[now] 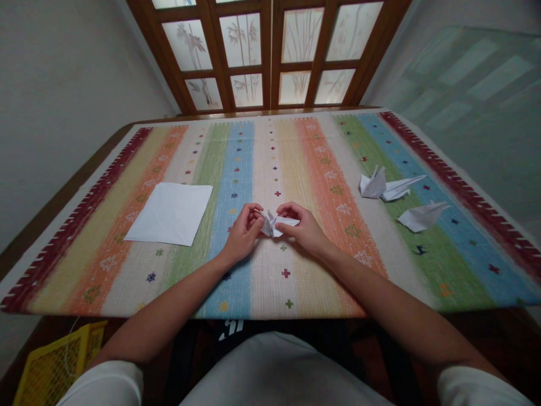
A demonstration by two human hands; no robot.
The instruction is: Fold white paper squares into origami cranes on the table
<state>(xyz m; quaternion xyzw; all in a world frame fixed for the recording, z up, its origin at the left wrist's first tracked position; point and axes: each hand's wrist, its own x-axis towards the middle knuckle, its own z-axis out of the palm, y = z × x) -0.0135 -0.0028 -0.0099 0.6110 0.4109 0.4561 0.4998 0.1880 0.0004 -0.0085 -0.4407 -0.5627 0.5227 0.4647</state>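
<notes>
Between my hands is a small piece of folded white paper point(273, 224), pinched at both ends. My left hand point(244, 234) grips its left end with the fingers curled over it. My right hand point(304, 225) holds the other end, with a pointed flap sticking out past the fingers. To the left lies a flat square sheet of white paper point(171, 214). Further right rest several folded paper models: a bird-like shape point(372, 184), a slim pointed piece point(401, 187) touching it, and a separate pointed model point(422, 217).
Everything lies on a striped cotton tablecloth point(127, 293) with small stitched motifs and red borders. A wooden-framed frosted window point(270, 53) stands beyond the far edge. A yellow plastic crate point(59, 361) sits on the floor at lower left.
</notes>
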